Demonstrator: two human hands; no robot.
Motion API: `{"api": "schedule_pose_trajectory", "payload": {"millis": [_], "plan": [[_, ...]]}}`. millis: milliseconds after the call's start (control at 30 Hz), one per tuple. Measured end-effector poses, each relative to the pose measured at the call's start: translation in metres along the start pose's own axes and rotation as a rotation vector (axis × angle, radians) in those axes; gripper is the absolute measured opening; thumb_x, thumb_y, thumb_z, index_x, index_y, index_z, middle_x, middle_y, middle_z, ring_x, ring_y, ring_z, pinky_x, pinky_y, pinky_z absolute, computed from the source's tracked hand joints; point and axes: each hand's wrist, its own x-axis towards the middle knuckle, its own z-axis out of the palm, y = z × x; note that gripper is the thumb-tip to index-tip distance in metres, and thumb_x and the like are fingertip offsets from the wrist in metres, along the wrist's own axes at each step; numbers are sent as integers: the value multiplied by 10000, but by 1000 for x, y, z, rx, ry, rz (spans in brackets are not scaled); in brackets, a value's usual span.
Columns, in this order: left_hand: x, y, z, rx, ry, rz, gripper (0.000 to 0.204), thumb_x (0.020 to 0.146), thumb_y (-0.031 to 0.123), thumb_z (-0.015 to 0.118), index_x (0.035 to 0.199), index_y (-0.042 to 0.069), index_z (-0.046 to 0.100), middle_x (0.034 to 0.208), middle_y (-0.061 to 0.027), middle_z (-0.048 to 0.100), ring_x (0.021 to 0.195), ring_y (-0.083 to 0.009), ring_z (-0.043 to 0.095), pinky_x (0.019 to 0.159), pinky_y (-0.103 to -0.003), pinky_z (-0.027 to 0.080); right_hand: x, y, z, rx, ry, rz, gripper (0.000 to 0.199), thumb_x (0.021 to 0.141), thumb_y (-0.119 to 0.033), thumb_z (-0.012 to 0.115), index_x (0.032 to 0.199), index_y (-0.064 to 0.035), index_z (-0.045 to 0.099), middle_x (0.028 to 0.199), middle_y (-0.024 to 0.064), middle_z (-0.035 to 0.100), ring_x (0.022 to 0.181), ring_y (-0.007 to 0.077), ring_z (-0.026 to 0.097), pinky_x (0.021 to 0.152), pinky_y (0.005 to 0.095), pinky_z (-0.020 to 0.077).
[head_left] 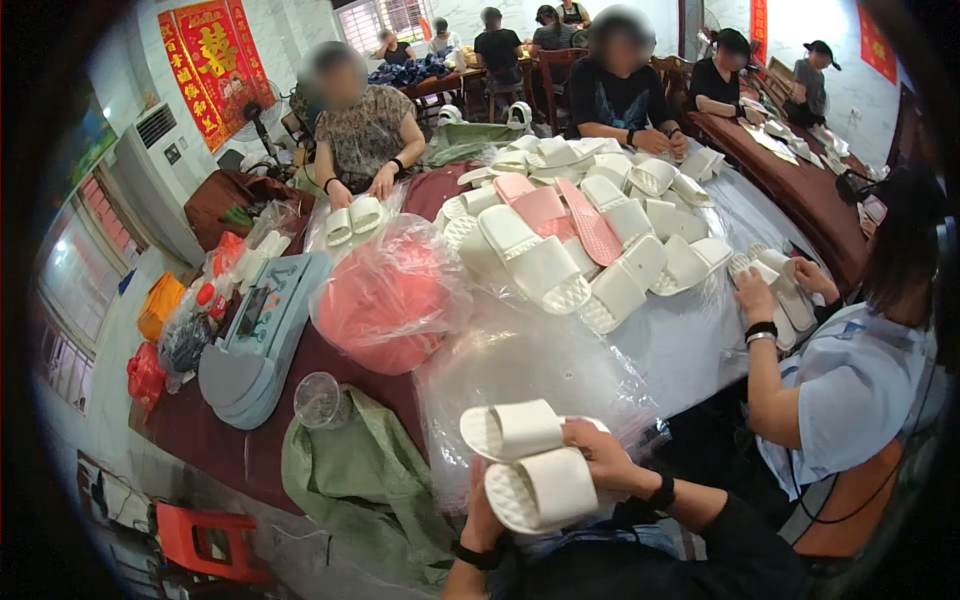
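A pair of white slide slippers (545,488) is held close in front of me, one partly over the other, with broad straps and quilted footbeds. My right hand (608,460) grips the pair from the right side, fingers closed round the edges near the straps. At the lower left, my left hand (484,512) is closed on the nearer slipper's toe side; some of its fingers are hidden behind the sole. Just beyond the slippers lie flat clear plastic bags (520,365) on the table.
A heap of white slippers (630,280) with pink slippers (590,222) covers the table's middle. Left of it are a bagged pink bundle (385,295), a grey scale (262,335), a plastic cup (318,398) and a green sack (350,470). A co-worker (850,370) handles slippers at right.
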Motion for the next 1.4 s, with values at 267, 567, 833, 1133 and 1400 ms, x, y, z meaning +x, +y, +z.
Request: {"api": "schedule_pose_trajectory", "payload": {"millis": [267,567,833,1133,1400], "plan": [[19,77,0,1181,172,571,455,812,231,562,1222,34,561,1244,-85,580,1182,-266,516,1000,-461,371,-71,-2,-18,450,-202,307,337,905,-113,616,1217,-6,550,1105,37,626,1003,98,559,874,264,458],[29,96,-5,1015,351,619,298,863,80,591,1153,21,619,1159,-158,620,1082,-299,584,893,-387,467,-92,-5,-7,549,-196,422,313,916,-106,599,1212,-21,543,1104,35,630,993,88,570,859,251,467],[22,110,9,747,402,564,351,877,17,539,1226,-2,570,1170,-179,612,1069,-337,585,905,-407,460,-87,-7,-17,140,20,265,296,849,-100,677,1119,-2,604,985,56,670,885,88,598,784,258,492],[3,119,34,617,258,498,425,877,52,535,1301,31,520,1349,-170,493,1254,-375,438,1033,-452,356,-69,6,-13,-570,424,-167,284,709,-94,684,971,-1,626,943,165,648,914,330,599,800,393,436],[-14,137,49,739,264,486,441,878,98,564,1315,66,514,1432,-141,410,1346,-422,298,1088,-571,204,-62,10,-4,-751,593,-152,272,695,-53,669,960,-9,630,927,159,639,893,344,580,798,397,431]]}}
